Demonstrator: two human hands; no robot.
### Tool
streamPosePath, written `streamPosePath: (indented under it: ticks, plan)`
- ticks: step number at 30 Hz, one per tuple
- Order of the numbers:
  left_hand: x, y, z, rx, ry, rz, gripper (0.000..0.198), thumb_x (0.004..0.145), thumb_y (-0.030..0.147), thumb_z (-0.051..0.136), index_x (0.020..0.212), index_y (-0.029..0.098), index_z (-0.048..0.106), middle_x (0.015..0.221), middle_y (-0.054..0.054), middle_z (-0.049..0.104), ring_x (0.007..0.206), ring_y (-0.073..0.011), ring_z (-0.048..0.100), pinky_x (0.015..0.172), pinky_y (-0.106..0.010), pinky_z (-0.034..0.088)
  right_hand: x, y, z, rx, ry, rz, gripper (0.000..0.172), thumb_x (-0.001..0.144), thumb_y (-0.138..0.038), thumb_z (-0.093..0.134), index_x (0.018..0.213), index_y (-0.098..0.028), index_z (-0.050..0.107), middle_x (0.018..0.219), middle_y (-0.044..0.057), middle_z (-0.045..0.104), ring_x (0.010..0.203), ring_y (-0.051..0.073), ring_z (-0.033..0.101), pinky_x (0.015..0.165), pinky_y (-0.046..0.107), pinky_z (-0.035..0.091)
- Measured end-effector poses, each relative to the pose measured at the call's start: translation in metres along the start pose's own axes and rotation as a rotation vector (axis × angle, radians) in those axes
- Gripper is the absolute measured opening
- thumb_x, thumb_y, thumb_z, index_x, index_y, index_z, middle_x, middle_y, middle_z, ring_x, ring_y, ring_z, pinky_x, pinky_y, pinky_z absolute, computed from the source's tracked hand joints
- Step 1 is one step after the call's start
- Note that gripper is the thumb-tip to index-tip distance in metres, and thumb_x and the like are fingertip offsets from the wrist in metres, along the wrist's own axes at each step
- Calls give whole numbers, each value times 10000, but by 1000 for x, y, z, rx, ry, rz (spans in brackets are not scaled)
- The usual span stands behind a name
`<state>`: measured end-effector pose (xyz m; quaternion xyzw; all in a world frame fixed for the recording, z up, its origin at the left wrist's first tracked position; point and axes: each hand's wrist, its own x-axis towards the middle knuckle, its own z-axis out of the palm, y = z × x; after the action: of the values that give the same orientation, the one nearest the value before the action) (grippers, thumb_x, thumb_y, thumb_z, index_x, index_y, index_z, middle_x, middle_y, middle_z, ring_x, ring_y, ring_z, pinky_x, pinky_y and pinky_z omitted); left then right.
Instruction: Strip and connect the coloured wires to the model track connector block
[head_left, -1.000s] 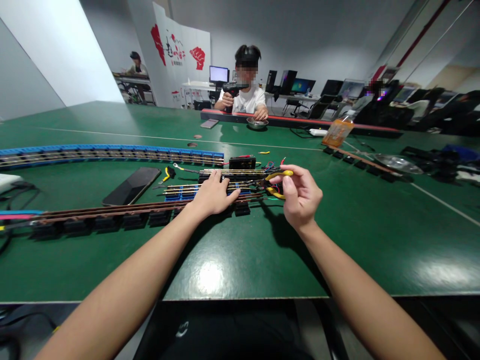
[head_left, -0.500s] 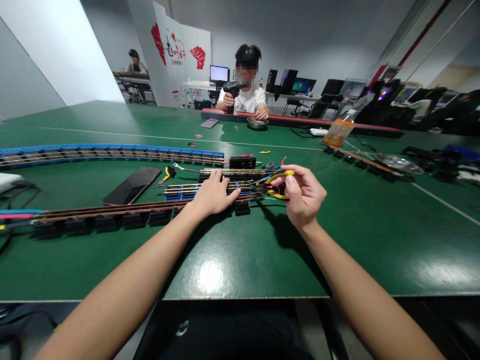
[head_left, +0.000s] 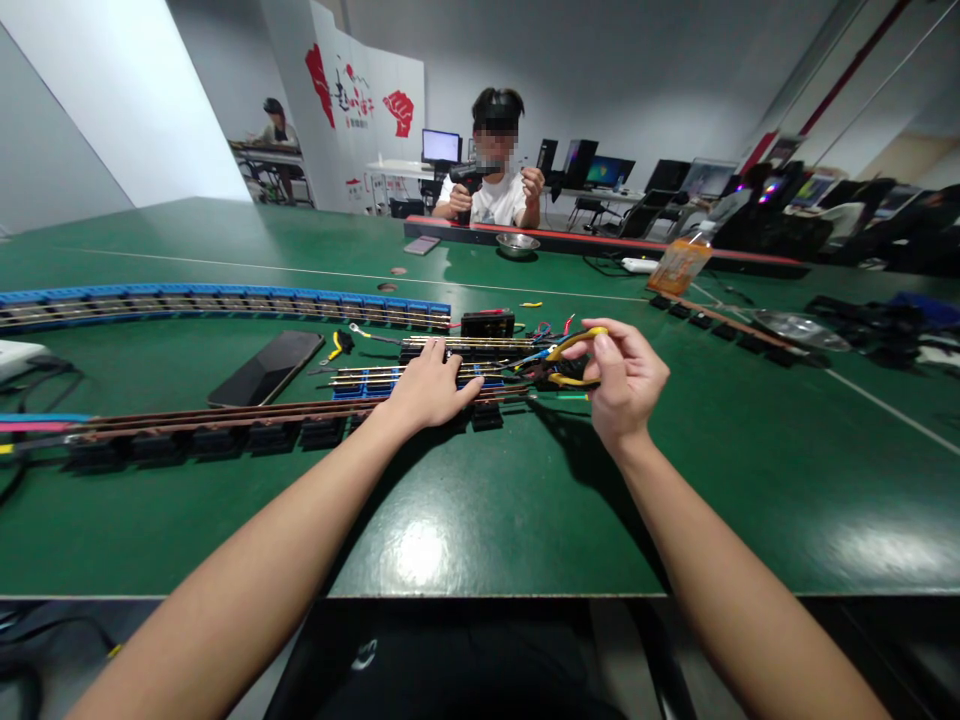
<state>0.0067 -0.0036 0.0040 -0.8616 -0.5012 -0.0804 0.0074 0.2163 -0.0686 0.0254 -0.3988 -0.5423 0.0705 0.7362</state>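
Note:
My left hand (head_left: 429, 388) lies flat, fingers spread, on a short piece of model rail track (head_left: 450, 375) with blue and black sleepers in the middle of the green table (head_left: 480, 500). My right hand (head_left: 624, 380) is closed on yellow-handled pliers (head_left: 564, 362), whose jaws point left at a bunch of coloured wires (head_left: 541, 332) at the track's right end. A long brown track (head_left: 210, 420) runs left from under my left hand.
A curved blue track (head_left: 225, 302), a black phone (head_left: 264, 368), a small yellow-handled tool (head_left: 335, 347) and a black box (head_left: 487, 324) lie behind. Across the table a person holds a dark tool by a metal bowl (head_left: 517, 243). An orange bottle (head_left: 679, 262) and more track are right.
My right hand has lifted the pliers a little and moved them right. The person opposite has raised one hand off the table. My left hand stays on the track.

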Motion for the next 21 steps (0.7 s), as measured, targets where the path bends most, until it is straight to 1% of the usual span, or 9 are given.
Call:
streamPosePath:
  ticks: [3,5,11,17,21]
  plan:
    - [0,0,0,2,7,8,678,993,583,325,1330,55,585,1543,-264,377,1482,-355,315,1178,-446,329,1,1,0,-7,10,57,265,884,-421,633,946,-170,688,652,5,709,445,87,564,441,213,429]
    - [0,-1,0,4,10,10,675,993,584,324,1330,60,586,1542,-257,383,1480,-351,320,1178,-444,330,1,2,1,-13,10,69,283,883,-443,634,943,-170,683,654,5,709,424,76,533,431,209,415]
    - [0,0,-1,-1,3,3,683,993,579,324,1350,50,570,1566,-257,351,1483,-354,313,1176,-452,331,2,-2,4,-88,-9,13,304,910,-462,601,910,-176,705,639,4,683,523,115,633,506,232,497]
    - [0,0,-1,-7,0,6,682,990,581,321,1335,52,578,1572,-252,346,1482,-356,314,1175,-459,331,7,-4,-3,-103,-88,44,331,888,-481,632,861,-176,757,582,-7,650,501,112,605,499,236,490]
    - [0,0,-1,-1,-1,4,679,989,581,308,1325,59,582,1576,-238,352,1479,-354,320,1169,-466,338,11,1,-11,-139,-109,-16,295,896,-445,630,837,-196,779,614,-4,647,555,119,602,548,257,498]
